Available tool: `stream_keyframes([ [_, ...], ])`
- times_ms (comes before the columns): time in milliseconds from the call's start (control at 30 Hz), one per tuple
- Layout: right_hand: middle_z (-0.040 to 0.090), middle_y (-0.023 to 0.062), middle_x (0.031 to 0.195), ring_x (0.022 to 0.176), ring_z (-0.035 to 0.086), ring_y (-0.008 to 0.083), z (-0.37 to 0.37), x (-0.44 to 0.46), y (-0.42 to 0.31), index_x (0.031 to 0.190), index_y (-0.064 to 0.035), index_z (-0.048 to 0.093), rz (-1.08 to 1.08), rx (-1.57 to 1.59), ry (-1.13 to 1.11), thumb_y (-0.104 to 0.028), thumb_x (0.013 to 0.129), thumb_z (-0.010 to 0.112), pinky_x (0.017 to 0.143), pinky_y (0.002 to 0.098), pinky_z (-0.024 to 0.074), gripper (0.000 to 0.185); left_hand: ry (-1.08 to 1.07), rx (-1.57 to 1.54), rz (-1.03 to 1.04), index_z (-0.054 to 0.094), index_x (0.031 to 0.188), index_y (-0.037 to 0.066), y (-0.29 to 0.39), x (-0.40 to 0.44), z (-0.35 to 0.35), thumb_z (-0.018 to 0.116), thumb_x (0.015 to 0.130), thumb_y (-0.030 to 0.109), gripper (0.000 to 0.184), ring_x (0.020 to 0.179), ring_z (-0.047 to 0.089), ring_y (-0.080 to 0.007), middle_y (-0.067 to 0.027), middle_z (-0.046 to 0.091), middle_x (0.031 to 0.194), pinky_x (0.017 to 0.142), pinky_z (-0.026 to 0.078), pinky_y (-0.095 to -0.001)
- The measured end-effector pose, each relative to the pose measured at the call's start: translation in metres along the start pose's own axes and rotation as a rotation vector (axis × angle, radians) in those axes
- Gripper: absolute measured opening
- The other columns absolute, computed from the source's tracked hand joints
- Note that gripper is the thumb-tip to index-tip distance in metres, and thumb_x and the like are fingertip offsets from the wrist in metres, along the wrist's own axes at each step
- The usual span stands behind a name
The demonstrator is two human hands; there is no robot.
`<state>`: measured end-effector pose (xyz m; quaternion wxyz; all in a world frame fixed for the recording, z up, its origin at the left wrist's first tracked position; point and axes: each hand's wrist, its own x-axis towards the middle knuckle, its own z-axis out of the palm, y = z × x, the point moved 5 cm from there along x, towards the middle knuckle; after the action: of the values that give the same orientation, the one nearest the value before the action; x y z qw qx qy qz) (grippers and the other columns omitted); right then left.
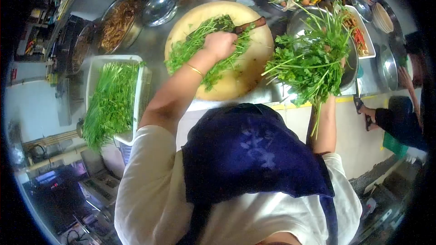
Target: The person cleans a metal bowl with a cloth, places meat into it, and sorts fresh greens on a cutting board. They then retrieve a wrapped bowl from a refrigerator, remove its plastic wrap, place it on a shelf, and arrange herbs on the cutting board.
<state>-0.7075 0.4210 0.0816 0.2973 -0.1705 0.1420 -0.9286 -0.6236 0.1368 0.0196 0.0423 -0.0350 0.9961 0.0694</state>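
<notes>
work surface: metal counter (154,41), upper half of the frame. a round cutting board (254,68) sits at upper center, bearing loose green herbs (184,54) and a knife (250,25), handle toward the upper right.

left hand (220,45): above the board, fingers curled closed at the loose herbs; the amount grasped cannot be determined.

right hand (333,99): mostly hidden by foliage, grasping a leafy bunch (313,59), upper right, over a metal bowl (351,75).

left of the board: white basket (140,88) of long greens (111,95). upper left: bowl (135,29) of brown food strips (119,25).

room: pale tiled floor (354,131) beyond the counter edge; another person (395,120), partly visible, far right.
</notes>
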Motion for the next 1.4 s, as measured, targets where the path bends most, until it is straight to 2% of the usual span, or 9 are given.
stream_keyframes([
  [267,0.059,0.0073,0.098,0.081,0.058,0.0186,-0.023,0.000,0.000,0.140,0.0020,0.030,0.035,-0.003,0.033,-0.031,0.082,0.060,0.068,0.0315,0.0514,0.073,0.005,-0.199,-0.321,0.069,0.087,0.013,-0.017,0.003,0.023,0.051,0.084,0.034,0.028,0.082,0.064,-0.0337,-0.0132,0.067,0.086,0.071,0.052,-0.0456],
  [367,0.059,0.0075,0.097,0.082,0.058,0.0189,-0.030,0.001,0.000,0.141,0.0037,0.027,0.080,-0.001,0.043,-0.030,0.081,0.061,0.068,0.0309,0.0512,0.077,-0.138,-0.101,-0.290,0.068,0.087,0.012,-0.006,0.005,0.016,0.052,0.083,0.038,0.030,0.083,0.063,-0.0340,-0.0137,0.067,0.087,0.071,0.051,-0.0457],
  [667,0.057,0.0069,0.094,0.081,0.056,0.0172,-0.020,0.003,0.004,0.142,0.0053,0.026,0.055,-0.026,0.008,-0.030,0.077,0.063,0.068,0.0284,0.0495,0.083,0.022,-0.139,-0.304,0.068,0.098,0.018,-0.022,-0.009,0.015,0.060,0.079,0.033,0.026,0.086,0.064,-0.0318,-0.0122,0.067,0.092,0.073,0.052,-0.0446],
  [900,0.057,0.0064,0.094,0.081,0.056,0.0171,-0.020,0.007,0.009,0.141,0.0045,0.027,0.088,-0.021,0.021,-0.029,0.076,0.065,0.069,0.0277,0.0488,0.082,-0.139,0.023,-0.149,0.065,0.109,0.022,-0.010,-0.012,0.019,0.063,0.077,0.029,0.033,0.086,0.065,-0.0280,-0.0089,0.067,0.094,0.069,0.053,-0.0438],
  [1000,0.057,0.0064,0.094,0.080,0.056,0.0177,-0.011,0.007,0.011,0.141,0.0044,0.028,0.122,0.022,-0.016,-0.028,0.076,0.065,0.069,0.0287,0.0491,0.081,-0.006,0.084,0.013,0.066,0.100,0.019,0.000,-0.015,0.019,0.061,0.078,0.026,0.024,0.084,0.065,-0.0282,-0.0087,0.066,0.091,0.068,0.053,-0.0432],
  [1100,0.057,0.0068,0.096,0.080,0.056,0.0187,-0.018,0.013,0.009,0.140,0.0048,0.029,0.159,0.007,-0.087,-0.028,0.076,0.065,0.071,0.0307,0.0499,0.080,0.021,0.117,-0.018,0.066,0.089,0.016,0.001,-0.018,0.025,0.060,0.078,0.023,0.015,0.082,0.065,-0.0286,-0.0086,0.064,0.087,0.066,0.052,-0.0427],
  [1200,0.059,0.0086,0.099,0.082,0.058,0.0199,-0.023,0.010,0.004,0.139,0.0058,0.031,-0.013,-0.291,0.309,-0.029,0.077,0.065,0.074,0.0327,0.0508,0.079,-0.019,0.162,-0.073,0.066,0.081,0.013,-0.001,-0.012,0.030,0.060,0.078,0.024,0.013,0.081,0.064,-0.0297,-0.0095,0.062,0.085,0.067,0.052,-0.0432],
  [1233,0.060,0.0110,0.103,0.085,0.059,0.0204,-0.034,0.011,0.010,0.138,0.0070,0.032,0.112,-0.051,0.052,-0.027,0.077,0.064,0.076,0.0340,0.0513,0.078,0.037,0.106,-0.093,0.066,0.080,0.012,-0.002,-0.012,0.028,0.060,0.078,0.025,0.014,0.081,0.064,-0.0300,-0.0099,0.062,0.086,0.067,0.052,-0.0433],
  [1400,0.059,0.0082,0.096,0.081,0.058,0.0192,-0.004,0.011,0.015,0.140,0.0106,0.027,0.057,-0.105,0.072,-0.024,0.076,0.062,0.075,0.0330,0.0507,0.080,0.318,-0.279,-0.227,0.071,0.089,0.012,-0.019,-0.020,-0.028,0.064,0.079,0.029,0.021,0.083,0.064,-0.0324,-0.0121,0.066,0.093,0.073,0.051,-0.0404],
])
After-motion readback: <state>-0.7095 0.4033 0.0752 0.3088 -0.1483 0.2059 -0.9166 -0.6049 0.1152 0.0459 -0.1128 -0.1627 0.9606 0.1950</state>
